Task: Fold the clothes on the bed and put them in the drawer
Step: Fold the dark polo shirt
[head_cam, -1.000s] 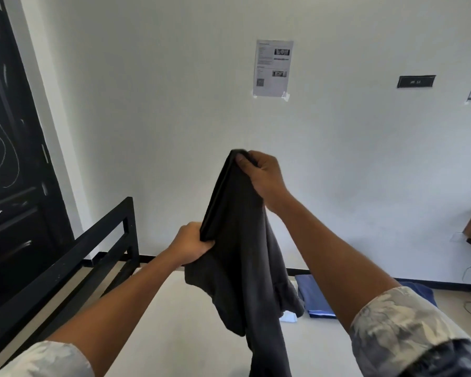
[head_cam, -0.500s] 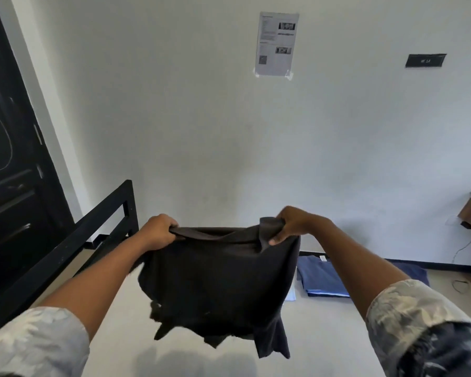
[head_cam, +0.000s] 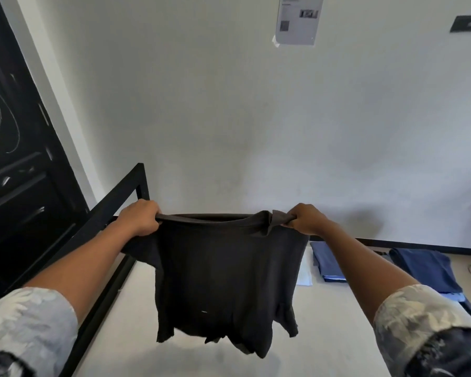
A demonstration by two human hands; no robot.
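i am judging the dark t-shirt (head_cam: 223, 281) to be light, soft and limp: it is hanging in loose folds with no stiffness of its own, and the cloth is looking matte rather than slippery. nothing about it is looking fragile. the best hold, in my judgement, is at the two shoulder ends of the top edge, since that is letting the body hang flat under its own weight.

my left hand (head_cam: 140, 220) is gripping the left shoulder, fingers curled round a bunch of cloth. my right hand (head_cam: 303, 221) is pinching the right shoulder, with a small fold of fabric sticking out beside the knuckles. the top edge is stretching taut between them.

the shirt is reading as charcoal to black and plain, with one tiny pale speck low on the front. the hem is hanging uneven and a sleeve is drooping at each side. the shirt is hanging in the air above the pale mattress of the bed (head_cam: 324, 322), apparently clear of it. folded blue clothes (head_cam: 328, 263) are lying on the bed beyond my right forearm. the drawer is not showing.
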